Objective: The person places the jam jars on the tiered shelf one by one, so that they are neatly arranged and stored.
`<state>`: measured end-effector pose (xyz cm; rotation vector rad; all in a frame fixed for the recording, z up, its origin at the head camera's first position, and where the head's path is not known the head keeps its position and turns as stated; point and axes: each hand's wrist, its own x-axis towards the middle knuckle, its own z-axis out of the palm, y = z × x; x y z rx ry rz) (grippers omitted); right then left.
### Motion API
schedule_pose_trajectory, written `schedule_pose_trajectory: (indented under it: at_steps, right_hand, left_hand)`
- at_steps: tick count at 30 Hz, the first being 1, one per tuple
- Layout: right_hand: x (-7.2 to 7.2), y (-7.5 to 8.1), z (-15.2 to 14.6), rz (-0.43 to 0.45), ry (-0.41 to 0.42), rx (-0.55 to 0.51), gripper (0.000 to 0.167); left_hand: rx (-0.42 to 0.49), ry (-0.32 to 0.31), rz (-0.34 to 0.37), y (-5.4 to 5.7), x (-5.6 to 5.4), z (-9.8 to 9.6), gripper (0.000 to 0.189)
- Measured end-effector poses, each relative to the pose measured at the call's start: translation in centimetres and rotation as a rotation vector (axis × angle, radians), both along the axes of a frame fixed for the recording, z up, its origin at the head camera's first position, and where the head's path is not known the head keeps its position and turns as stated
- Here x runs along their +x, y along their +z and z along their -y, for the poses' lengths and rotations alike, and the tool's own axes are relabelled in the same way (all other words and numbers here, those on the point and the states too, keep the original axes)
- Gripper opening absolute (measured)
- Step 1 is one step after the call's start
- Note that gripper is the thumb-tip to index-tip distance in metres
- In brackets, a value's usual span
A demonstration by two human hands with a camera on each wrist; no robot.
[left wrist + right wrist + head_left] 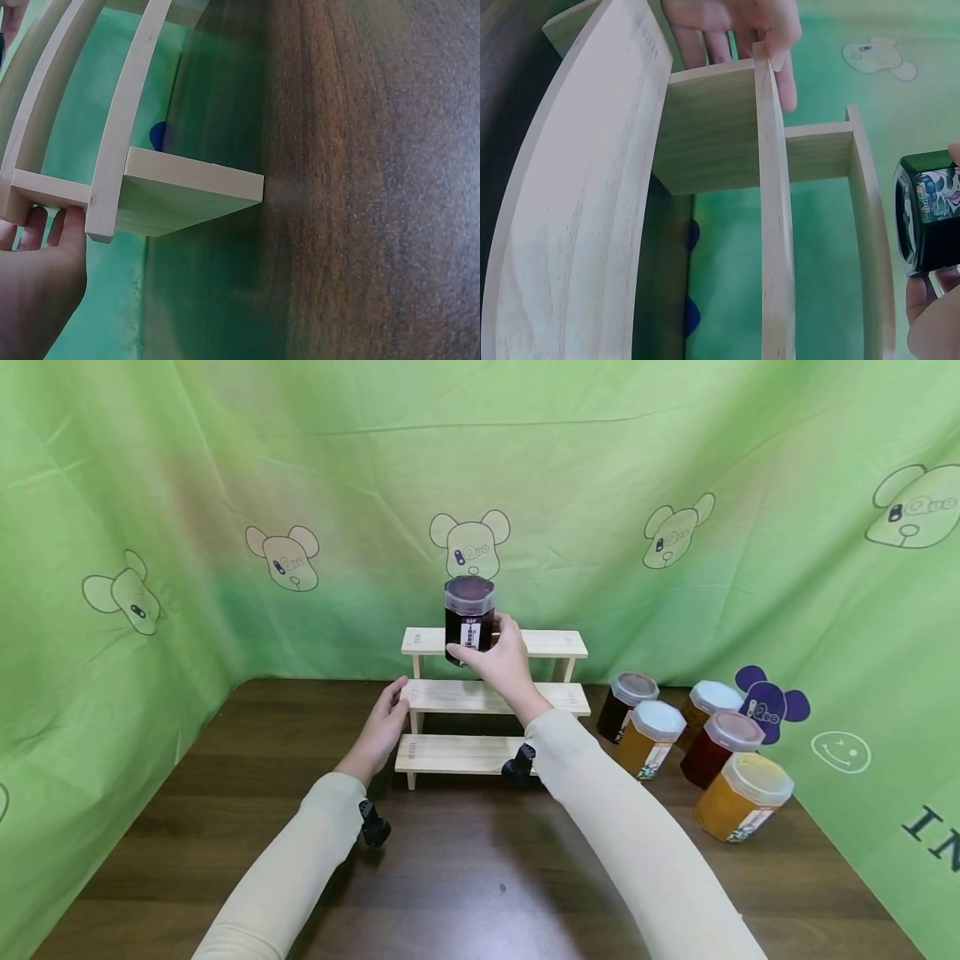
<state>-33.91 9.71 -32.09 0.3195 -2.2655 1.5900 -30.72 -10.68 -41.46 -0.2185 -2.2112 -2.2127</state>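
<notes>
A three-tier wooden display stand [465, 695] stands on the table against the backdrop. My left hand [378, 731] grips the left end of its middle step, thumb on the board's edge and fingers along the side panel [56, 187]. My right hand [502, 664] holds a dark purple, hexagonal jam jar [470, 618] upright, thumb and fingers round its lower part. The jar has a translucent lid and a white label, and it overlaps the top step [555, 643] in the head view. In the right wrist view, the jar [930, 214] shows beside the top board with a gap between.
On the right of the table [480, 877] stand several more lidded jars: a dark one [615, 714], amber ones such as the front jar [731, 806], and a deep red one [705, 760]. A green printed cloth [360, 527] hangs behind and along both sides.
</notes>
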Motion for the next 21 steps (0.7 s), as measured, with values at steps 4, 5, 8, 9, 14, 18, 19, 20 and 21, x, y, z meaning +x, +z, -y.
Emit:
schedule_pose_trajectory:
  at_steps: [4,5,8,9,14,18,19,20,21]
  right_hand:
    - [-0.3,-0.3,0.1,0.011,-0.02,-0.001,0.084]
    - [-0.4,-0.3,0.1,0.013,-0.025,-0.001,0.084]
    - [-0.6,-0.4,0.2,0.015,-0.04,0.004,0.083]
    - [-0.6,-0.4,0.2,0.015,-0.047,0.009,0.083]
    - [-0.9,-0.4,0.5,0.013,-0.077,0.026,0.084]
    - [-1.1,-0.2,0.6,0.033,-0.096,0.035,0.086]
    - [-1.2,-0.1,0.6,0.04,-0.099,0.037,0.086]
    - [-1.2,0.0,0.6,0.048,-0.103,0.041,0.087]
    - [-1.3,0.0,0.6,0.056,-0.105,0.048,0.087]
  left_hand:
    - [0.0,0.004,0.005,-0.1,0.0,0.0,0.052]
    - [-0.001,0.003,0.005,-0.1,-0.1,0.0,0.052]
    - [-0.006,0.006,0.004,-0.1,0.0,0.0,0.052]
    - [-0.008,0.007,0.004,-0.1,0.0,0.0,0.052]
    - [-0.017,0.018,0.005,0.1,0.2,-0.1,0.052]
    - [-0.014,0.02,0.003,0.0,0.2,-0.2,0.052]
    - [-0.015,0.019,0.003,0.0,0.2,-0.2,0.052]
    - [-0.014,0.018,0.002,0.0,0.2,-0.2,0.052]
    - [-0.015,0.017,0.002,0.0,0.2,-0.2,0.052]
